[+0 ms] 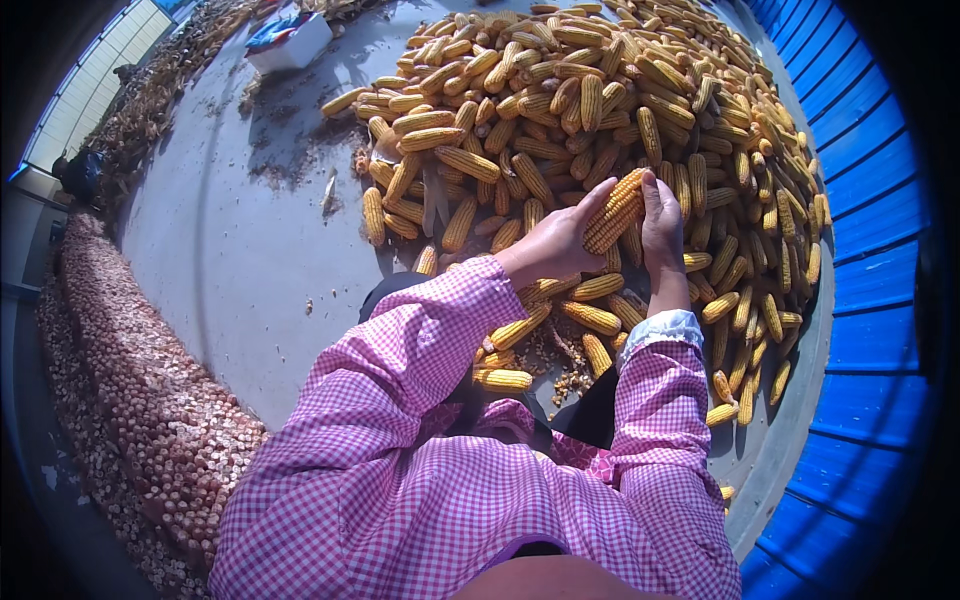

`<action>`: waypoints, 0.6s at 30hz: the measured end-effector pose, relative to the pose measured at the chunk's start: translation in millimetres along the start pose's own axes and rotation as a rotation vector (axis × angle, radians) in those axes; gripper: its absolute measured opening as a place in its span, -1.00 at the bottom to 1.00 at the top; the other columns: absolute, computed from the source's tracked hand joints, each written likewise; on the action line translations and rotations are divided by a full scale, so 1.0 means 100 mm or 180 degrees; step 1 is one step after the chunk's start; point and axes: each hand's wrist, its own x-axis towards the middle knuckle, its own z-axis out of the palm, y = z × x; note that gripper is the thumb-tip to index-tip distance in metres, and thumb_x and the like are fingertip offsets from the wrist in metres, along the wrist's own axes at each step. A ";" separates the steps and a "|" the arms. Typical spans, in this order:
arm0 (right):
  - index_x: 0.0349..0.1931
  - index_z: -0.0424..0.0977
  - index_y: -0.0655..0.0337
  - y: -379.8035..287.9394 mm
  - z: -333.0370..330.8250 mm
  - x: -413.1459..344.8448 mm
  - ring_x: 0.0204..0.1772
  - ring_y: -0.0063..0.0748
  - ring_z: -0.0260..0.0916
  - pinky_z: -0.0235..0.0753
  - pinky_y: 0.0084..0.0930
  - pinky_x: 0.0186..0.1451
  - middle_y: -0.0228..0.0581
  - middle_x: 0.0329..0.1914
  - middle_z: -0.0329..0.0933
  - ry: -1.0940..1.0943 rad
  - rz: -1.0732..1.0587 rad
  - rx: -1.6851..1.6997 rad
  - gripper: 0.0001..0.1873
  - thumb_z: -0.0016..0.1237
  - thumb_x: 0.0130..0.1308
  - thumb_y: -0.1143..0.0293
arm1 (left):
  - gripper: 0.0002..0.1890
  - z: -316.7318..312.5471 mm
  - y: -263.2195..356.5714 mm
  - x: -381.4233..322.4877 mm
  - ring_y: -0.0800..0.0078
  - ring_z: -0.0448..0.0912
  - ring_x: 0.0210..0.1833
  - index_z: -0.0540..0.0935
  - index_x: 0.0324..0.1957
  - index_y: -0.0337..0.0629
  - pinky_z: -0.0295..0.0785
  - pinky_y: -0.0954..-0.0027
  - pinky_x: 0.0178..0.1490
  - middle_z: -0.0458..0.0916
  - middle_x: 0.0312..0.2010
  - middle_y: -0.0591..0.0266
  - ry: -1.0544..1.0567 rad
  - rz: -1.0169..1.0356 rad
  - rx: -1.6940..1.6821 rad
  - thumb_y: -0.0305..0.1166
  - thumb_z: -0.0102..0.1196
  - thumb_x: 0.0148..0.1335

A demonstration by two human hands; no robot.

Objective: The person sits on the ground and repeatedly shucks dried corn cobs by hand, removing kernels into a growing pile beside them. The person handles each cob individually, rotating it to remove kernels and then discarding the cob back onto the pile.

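Note:
Between my two hands is one husked ear of yellow corn [616,212], tilted with its upper end toward the right. My left hand [559,236] grips its lower left side, the thumb and fingers along the kernels. My right hand [661,217] holds the upper right end, thumb near the tip. Just beyond and below the hands spreads a large heap of husked corn ears [540,97]. Several loose ears [592,316] lie between my knees, close under my forearms. Scattered loose kernels [571,381] lie on the floor there.
Along the left runs a long bank of stacked corncobs [161,397], their round ends showing. A white box [291,46] with blue cloth stands at the far left on the grey concrete floor [240,195]. Dry husks [142,105] lie behind. A blue corrugated metal wall [870,315] bounds the right.

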 end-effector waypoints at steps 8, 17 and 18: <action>0.08 0.38 0.34 -0.03 0.05 -0.03 -0.11 -0.60 0.40 0.43 -0.62 0.00 -0.36 -0.15 0.47 0.0288 0.0203 0.0671 -0.55 -0.21 0.47 0.10 | 0.11 0.01 -0.02 0.02 -0.01 0.49 0.12 -0.10 0.46 0.06 0.39 0.20 0.18 0.43 0.13 -0.19 0.0261 0.0261 -0.0046 -0.35 0.34 -0.08; -0.25 0.49 0.25 0.19 -0.07 0.08 -0.22 -0.62 0.33 0.33 -0.64 -0.08 -0.46 -0.34 0.45 0.0349 0.0034 0.0132 -0.54 -0.16 0.43 -0.03 | 0.06 0.12 0.09 -0.08 -0.14 0.50 -0.01 -0.05 0.45 0.14 0.42 0.02 0.12 0.48 -0.08 -0.20 0.0238 0.0297 0.0489 -0.44 0.26 -0.10; -0.26 0.48 0.25 0.10 -0.04 0.04 -0.24 -0.64 0.31 0.32 -0.65 -0.10 -0.48 -0.35 0.43 0.0368 0.0057 0.0111 -0.54 -0.18 0.44 -0.03 | 0.07 0.09 0.10 -0.07 -0.13 0.48 0.08 -0.07 0.46 0.13 0.41 0.07 0.16 0.48 0.03 -0.21 0.0131 0.0335 0.0241 -0.46 0.25 -0.11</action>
